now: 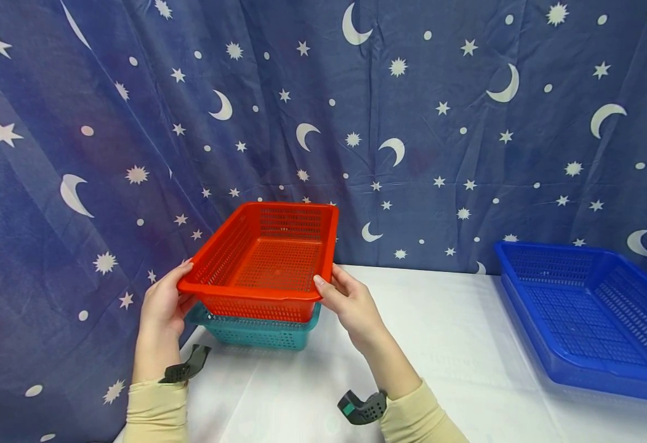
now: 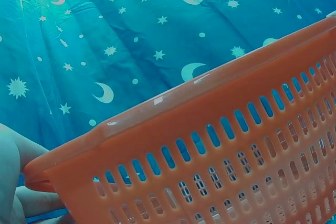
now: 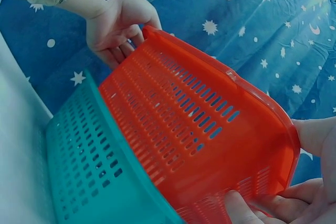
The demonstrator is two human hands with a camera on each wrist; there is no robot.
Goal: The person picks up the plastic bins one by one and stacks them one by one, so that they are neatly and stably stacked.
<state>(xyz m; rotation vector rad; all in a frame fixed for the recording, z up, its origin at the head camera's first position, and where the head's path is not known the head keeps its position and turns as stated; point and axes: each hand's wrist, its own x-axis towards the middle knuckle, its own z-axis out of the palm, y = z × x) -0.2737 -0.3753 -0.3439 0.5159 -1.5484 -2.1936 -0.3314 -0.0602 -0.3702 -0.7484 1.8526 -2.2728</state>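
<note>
A red plastic basket [image 1: 279, 258] with slotted sides is held by both hands at its two near corners. My left hand [image 1: 162, 304] grips the rim at the near left corner. At the near right corner my right hand [image 1: 353, 304] grips the rim, its thumb on top. Below the red basket stands a teal basket [image 1: 257, 332] on the table. The red one sits partly inside it or just over it, and hides most of it. In the right wrist view the red basket's lower part [image 3: 157, 108] goes down behind the teal wall [image 3: 84, 150].
A larger blue basket [image 1: 589, 320] stands on the right of the white table [image 1: 439, 344]. Behind the table hangs a dark blue curtain [image 1: 423, 154] with moons and stars, which also runs along the left side.
</note>
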